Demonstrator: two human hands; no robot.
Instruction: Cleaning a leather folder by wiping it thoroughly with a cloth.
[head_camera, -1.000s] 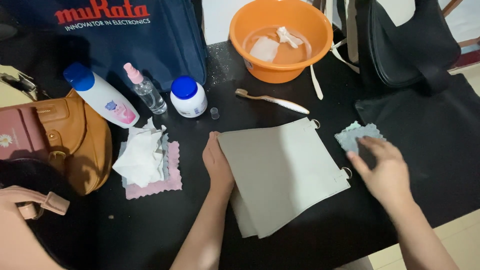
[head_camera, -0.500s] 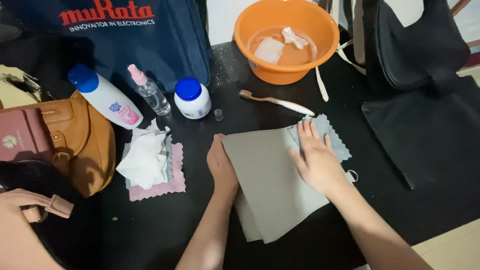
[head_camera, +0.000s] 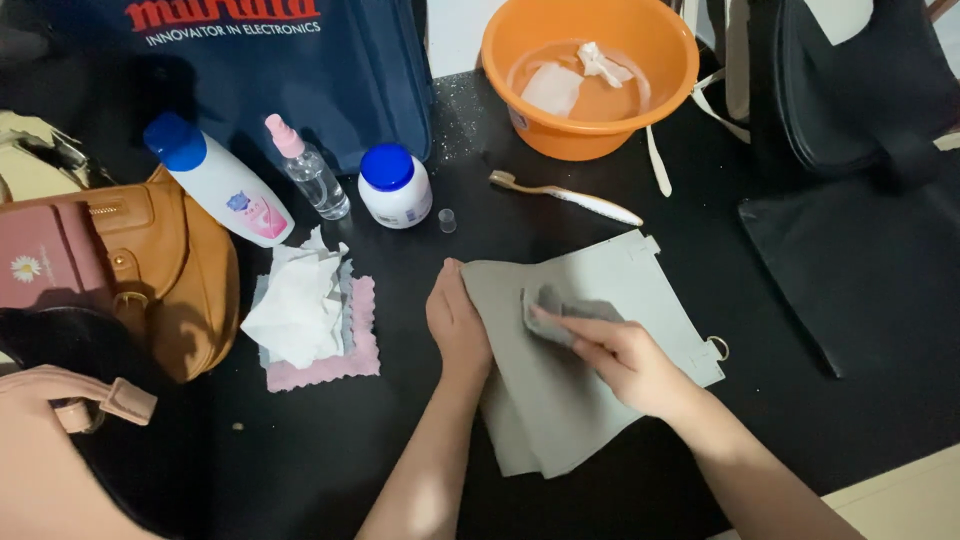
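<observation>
Grey flat pouch (head_camera: 640, 300), right hand (head_camera: 625, 360) pressing crumpled cloth (head_camera: 550, 300), left hand (head_camera: 455, 320) steadying.

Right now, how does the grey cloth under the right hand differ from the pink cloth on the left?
The grey cloth is bunched under the right hand on the flat grey bag; the pink cloth lies spread flat, untouched, beneath crumpled white tissue. Both sit on the black table.

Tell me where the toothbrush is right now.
In the head view, the toothbrush lies on the black table, right of centre, between the orange basin behind it and the grey bag in front.
</observation>
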